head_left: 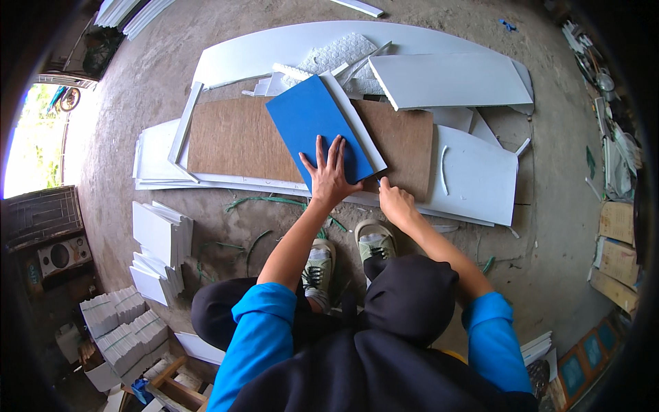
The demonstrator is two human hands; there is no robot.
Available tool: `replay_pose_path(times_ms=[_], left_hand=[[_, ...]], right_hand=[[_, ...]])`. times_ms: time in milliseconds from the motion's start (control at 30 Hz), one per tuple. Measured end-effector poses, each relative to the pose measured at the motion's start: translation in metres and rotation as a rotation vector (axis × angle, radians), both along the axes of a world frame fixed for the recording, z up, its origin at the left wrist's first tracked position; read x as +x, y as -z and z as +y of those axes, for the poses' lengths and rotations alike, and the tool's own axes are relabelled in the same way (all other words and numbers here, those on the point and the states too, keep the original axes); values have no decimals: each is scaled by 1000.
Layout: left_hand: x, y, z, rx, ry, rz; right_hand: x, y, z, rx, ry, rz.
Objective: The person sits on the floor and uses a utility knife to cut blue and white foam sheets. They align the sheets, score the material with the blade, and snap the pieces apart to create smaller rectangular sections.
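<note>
A blue rectangular panel (316, 123) lies at a slant over a white foam-like sheet (353, 120), whose edge shows along its right side. Both rest on a brown wooden board (230, 137). My left hand (331, 175) presses flat on the blue panel's near part, fingers spread. My right hand (397, 202) is closed beside the panel's near right corner, around a slim knife-like tool (378, 182). Only the tool's tip end shows; the fist hides the rest.
Large white sheets (473, 172) lie under the board, with a thick white slab (449, 81) and offcuts beyond. White stacks (161, 233) stand at left, bundled pieces (127, 329) nearer. Green strapping (264, 200) lies before my shoes (375, 240). Cardboard boxes (618, 223) line the right.
</note>
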State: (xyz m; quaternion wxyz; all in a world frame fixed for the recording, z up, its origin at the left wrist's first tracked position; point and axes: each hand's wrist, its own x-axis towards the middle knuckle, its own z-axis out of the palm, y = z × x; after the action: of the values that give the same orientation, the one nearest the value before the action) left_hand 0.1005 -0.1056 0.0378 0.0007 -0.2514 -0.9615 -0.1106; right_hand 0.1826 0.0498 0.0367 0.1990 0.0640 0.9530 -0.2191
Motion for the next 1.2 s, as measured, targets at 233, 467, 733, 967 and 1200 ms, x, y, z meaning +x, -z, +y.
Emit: replay_pose_path(times_ms=[233, 467, 733, 967, 1200], left_hand=[[-1, 1, -5, -36, -7, 1], [-4, -5, 0, -30, 2, -54], [-6, -6, -5, -13, 2, -96], [-7, -4, -5, 4, 0, -96], [-6, -5, -5, 10, -1, -102]], right_hand=[[-19, -40, 24, 35, -72, -55], [-199, -22, 7, -33, -19, 311], [-269, 1, -26, -20, -82, 251], [-280, 3, -35, 47, -96, 204], [-287, -24, -47, 36, -20, -87]])
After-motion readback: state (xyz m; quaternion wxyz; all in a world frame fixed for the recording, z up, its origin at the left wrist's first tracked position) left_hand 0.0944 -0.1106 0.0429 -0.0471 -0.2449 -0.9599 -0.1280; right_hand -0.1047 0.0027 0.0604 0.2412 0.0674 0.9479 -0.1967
